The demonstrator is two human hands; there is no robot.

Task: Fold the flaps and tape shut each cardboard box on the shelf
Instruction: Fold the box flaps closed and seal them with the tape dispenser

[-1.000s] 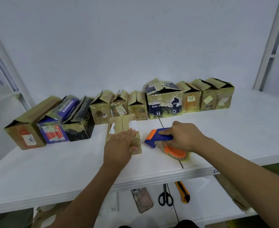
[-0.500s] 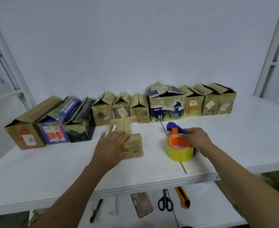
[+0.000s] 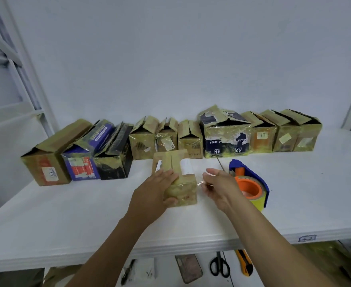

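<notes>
Head view: a small cardboard box [image 3: 186, 188] stands on the white shelf [image 3: 67, 214], near its front edge and just ahead of the back row. Its 2 top flaps lie side by side with a seam running between them, and a white label sits on the right flap. The left hand [image 3: 156, 191] grips this box: the fingers [image 3: 167, 175] curl over the near edge of the top and the thumb presses on the shiny, taped front face. The right hand [image 3: 220, 187] hovers just beside the box's right side with fingers loosely curved. A thin shiny sliver shows between its fingertips and the box, and I cannot tell whether the fingers pinch it.

The tape dispenser [image 3: 251, 183], blue with an orange core and a yellow roll, rests on the shelf just right of the right hand. A row of 10 boxes [image 3: 226, 139] lines the wall, most with flaps ajar. On the lower shelf lie scissors [image 3: 219, 267] and an orange utility knife [image 3: 245, 264].
</notes>
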